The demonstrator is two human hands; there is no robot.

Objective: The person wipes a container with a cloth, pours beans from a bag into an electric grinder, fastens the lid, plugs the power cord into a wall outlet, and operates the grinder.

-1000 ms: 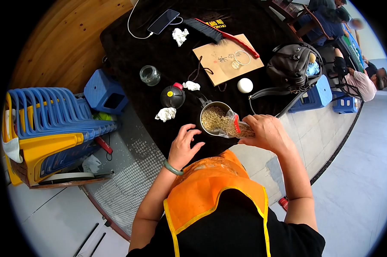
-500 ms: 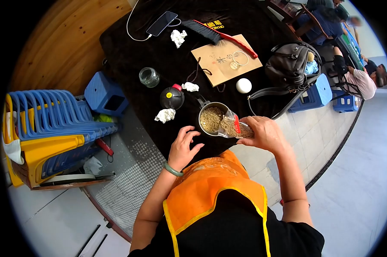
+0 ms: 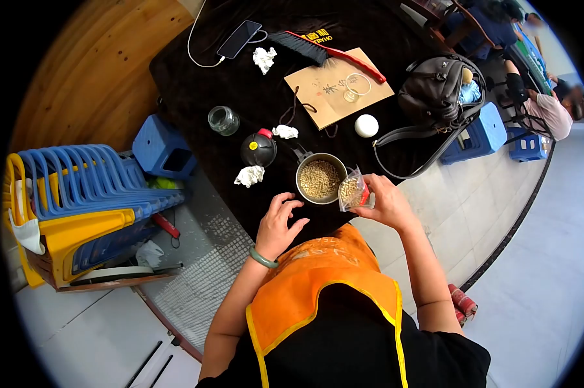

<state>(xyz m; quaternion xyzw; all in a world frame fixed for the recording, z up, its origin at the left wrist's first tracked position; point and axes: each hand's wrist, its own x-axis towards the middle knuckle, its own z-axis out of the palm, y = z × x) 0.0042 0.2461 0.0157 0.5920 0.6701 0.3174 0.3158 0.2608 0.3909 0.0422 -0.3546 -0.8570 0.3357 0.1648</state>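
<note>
A metal cup (image 3: pixel 302 187) with a handle stands near the table's front edge, holding pale beans or grains (image 3: pixel 319 179). Just to its right, my right hand (image 3: pixel 385 204) grips a clear plastic bag (image 3: pixel 351 193) with a red mark and more grains inside; its mouth faces up beside the cup's rim. My left hand (image 3: pixel 279 225) is empty, fingers apart and curved, below and left of the cup, with a green bangle (image 3: pixel 263 257) on the wrist. A black round container (image 3: pixel 258 151) with a red part stands left of the cup, between crumpled tissues (image 3: pixel 249 176).
On the dark-covered table are a glass jar (image 3: pixel 223 121), phone (image 3: pixel 239 39), red brush (image 3: pixel 343 55), paper bag (image 3: pixel 324 97), white ball (image 3: pixel 366 125) and dark handbag (image 3: pixel 431 94). Stacked chairs (image 3: pixel 85 181) stand left. People sit at the upper right.
My right hand has drawn the bag back from over the cup and turned it more upright. My left hand stays almost where it was. The view has shifted slightly.
</note>
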